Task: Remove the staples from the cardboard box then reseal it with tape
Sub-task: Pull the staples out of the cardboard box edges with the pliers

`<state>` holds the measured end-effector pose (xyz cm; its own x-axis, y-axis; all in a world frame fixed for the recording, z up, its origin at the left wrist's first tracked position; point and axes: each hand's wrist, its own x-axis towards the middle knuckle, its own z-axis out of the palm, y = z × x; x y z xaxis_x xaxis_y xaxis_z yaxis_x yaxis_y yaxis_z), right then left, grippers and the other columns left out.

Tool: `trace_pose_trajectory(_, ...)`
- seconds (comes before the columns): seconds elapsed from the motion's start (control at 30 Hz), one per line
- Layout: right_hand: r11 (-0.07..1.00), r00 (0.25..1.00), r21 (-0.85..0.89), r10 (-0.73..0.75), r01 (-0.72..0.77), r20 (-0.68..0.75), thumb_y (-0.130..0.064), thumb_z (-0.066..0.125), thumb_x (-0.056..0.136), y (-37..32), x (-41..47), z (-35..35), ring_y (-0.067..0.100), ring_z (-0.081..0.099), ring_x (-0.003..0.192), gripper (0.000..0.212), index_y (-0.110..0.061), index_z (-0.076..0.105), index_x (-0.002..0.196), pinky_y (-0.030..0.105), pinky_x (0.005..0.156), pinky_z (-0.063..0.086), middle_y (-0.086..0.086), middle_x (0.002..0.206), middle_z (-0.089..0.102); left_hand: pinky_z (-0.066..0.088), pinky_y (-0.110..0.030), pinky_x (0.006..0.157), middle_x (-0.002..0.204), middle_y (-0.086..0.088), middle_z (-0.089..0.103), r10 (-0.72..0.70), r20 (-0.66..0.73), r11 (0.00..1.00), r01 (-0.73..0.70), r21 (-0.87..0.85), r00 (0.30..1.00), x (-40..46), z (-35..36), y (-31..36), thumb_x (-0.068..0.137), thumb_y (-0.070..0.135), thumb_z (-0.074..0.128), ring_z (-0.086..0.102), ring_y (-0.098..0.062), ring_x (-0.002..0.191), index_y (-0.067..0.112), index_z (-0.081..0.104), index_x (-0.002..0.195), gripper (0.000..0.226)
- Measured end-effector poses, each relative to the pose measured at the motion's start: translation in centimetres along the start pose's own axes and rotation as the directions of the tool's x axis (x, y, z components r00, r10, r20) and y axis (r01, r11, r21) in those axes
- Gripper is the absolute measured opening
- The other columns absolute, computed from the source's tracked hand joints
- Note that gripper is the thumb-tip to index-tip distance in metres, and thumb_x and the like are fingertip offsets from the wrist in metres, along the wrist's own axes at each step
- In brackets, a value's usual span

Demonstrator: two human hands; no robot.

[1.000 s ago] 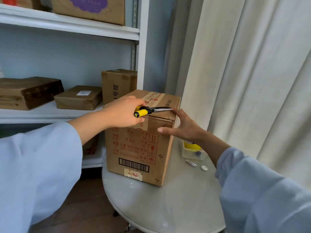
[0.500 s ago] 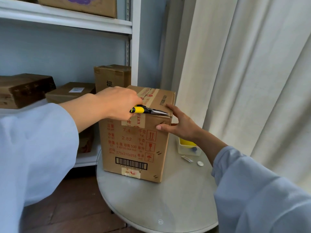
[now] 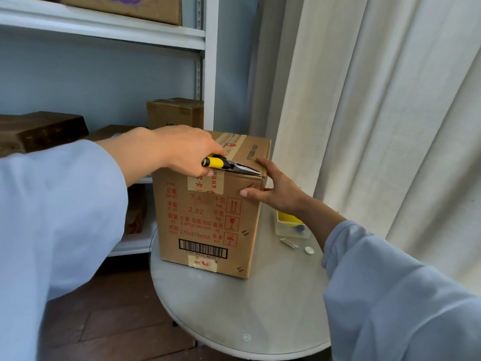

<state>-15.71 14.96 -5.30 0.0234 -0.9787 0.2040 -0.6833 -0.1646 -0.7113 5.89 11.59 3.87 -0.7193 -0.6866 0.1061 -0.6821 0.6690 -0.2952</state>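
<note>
A brown cardboard box (image 3: pixel 208 222) with red print and a barcode stands upright on a round white table (image 3: pixel 242 316). Printed tape runs over its top and down the front. My left hand (image 3: pixel 182 149) grips yellow-handled pliers (image 3: pixel 229 165), whose jaws point right along the box's top front edge near the right corner. My right hand (image 3: pixel 276 188) is pressed flat against the box's upper right corner, thumb on the front face, fingers around the side. Small dark staples (image 3: pixel 244 232) show along the front's right edge.
A clear plastic tray with a yellow item (image 3: pixel 291 225), a few metal nails (image 3: pixel 289 243) and a small white disc (image 3: pixel 309 250) lie on the table to the right of the box. White shelves with cardboard boxes (image 3: pixel 174 113) stand behind at left. A cream curtain (image 3: pixel 377 126) hangs at right.
The pliers' jaws have slid right and down to the box's top front corner. My right hand stays braced on the corner. The view has shifted slightly.
</note>
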Motion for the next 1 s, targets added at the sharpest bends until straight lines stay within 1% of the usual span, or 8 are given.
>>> trace_pose_trajectory(0.1,1.000,1.000,0.011,-0.002,0.002,0.002,-0.048,0.074,0.076,0.1,0.0,0.0,0.027,0.042,0.132,0.092,-0.033,0.018,0.148,0.044,0.111,0.036,0.001,0.148,0.038,0.048,-0.029,0.071,0.110,0.008,0.061,-0.012,0.066,0.999,0.015,-0.052,0.998,0.0,-0.6,0.2,0.091,0.045,0.055,0.056,-0.015,0.093,0.038,0.049,0.130,0.040)
trace_pose_trajectory(0.17,1.000,1.000,0.021,-0.005,0.005,0.006,-0.047,0.073,0.077,0.0,0.0,0.0,0.027,0.042,0.133,0.092,-0.032,0.018,0.148,0.043,0.112,0.036,0.001,0.148,0.038,0.043,-0.024,0.063,0.101,0.009,0.058,-0.032,0.079,0.995,0.038,-0.087,0.996,0.0,-0.7,0.7,0.093,0.043,0.053,0.055,-0.013,0.086,0.035,0.051,0.129,0.037)
trace_pose_trajectory(0.27,1.000,1.000,0.020,-0.007,0.006,0.009,-0.046,0.072,0.078,0.0,0.0,0.1,0.028,0.041,0.134,0.092,-0.031,0.016,0.149,0.043,0.112,0.035,0.002,0.150,0.036,0.041,-0.023,0.056,0.092,0.008,0.055,-0.108,-0.010,0.990,0.106,-0.088,0.994,-0.8,0.4,1.6,0.093,0.043,0.050,0.055,-0.013,0.077,0.035,0.055,0.123,0.031)
trace_pose_trajectory(0.47,0.999,1.000,0.035,-0.012,0.011,0.023,-0.042,0.071,0.081,-0.3,-0.2,0.0,0.027,0.038,0.136,0.091,-0.028,0.014,0.150,0.040,0.114,0.032,0.003,0.152,0.033,0.049,-0.028,0.069,0.118,0.000,0.063,-0.220,-0.113,0.972,0.209,-0.103,0.969,-2.0,2.6,2.8,0.093,0.047,0.048,0.060,-0.024,0.096,0.040,0.051,0.128,0.037)
trace_pose_trajectory(0.57,0.999,1.000,0.039,-0.009,0.008,0.029,-0.043,0.071,0.080,-0.3,-0.3,0.1,0.027,0.038,0.136,0.092,-0.028,0.014,0.150,0.041,0.114,0.033,0.002,0.151,0.033,0.051,-0.027,0.071,0.128,-0.001,0.058,-0.192,-0.044,0.971,0.184,-0.151,0.980,-2.0,2.2,2.5,0.092,0.048,0.049,0.059,-0.022,0.099,0.040,0.047,0.134,0.042)
trace_pose_trajectory(0.63,0.999,1.000,0.043,-0.011,0.010,0.030,-0.044,0.072,0.079,-0.3,-0.3,0.1,0.027,0.038,0.136,0.092,-0.029,0.014,0.150,0.041,0.113,0.033,0.002,0.151,0.033,0.046,-0.026,0.074,0.135,-0.002,0.051,-0.173,-0.008,0.975,0.170,-0.145,0.985,-1.8,1.4,1.9,0.092,0.047,0.051,0.054,-0.021,0.105,0.041,0.035,0.143,0.053)
trace_pose_trajectory(0.8,0.999,1.000,0.037,-0.007,0.006,0.026,-0.049,0.073,0.076,0.1,0.1,0.2,0.027,0.041,0.133,0.094,-0.032,0.016,0.149,0.045,0.112,0.036,0.001,0.149,0.036,0.034,-0.028,0.068,0.099,0.002,0.036,-0.093,0.022,0.995,0.094,-0.037,0.995,-0.2,0.0,0.6,0.091,0.049,0.052,0.040,-0.014,0.088,0.042,0.021,0.147,0.064)
trace_pose_trajectory(1.0,1.000,1.000,0.030,-0.005,0.005,0.020,-0.054,0.074,0.072,0.4,0.3,0.1,0.027,0.042,0.133,0.096,-0.035,0.017,0.148,0.048,0.111,0.036,0.001,0.149,0.036,0.040,-0.032,0.084,0.116,0.000,0.050,0.033,0.067,0.999,-0.033,0.007,0.997,0.5,-0.2,-1.0,0.092,0.050,0.049,0.047,-0.016,0.107,0.043,0.016,0.148,0.066)
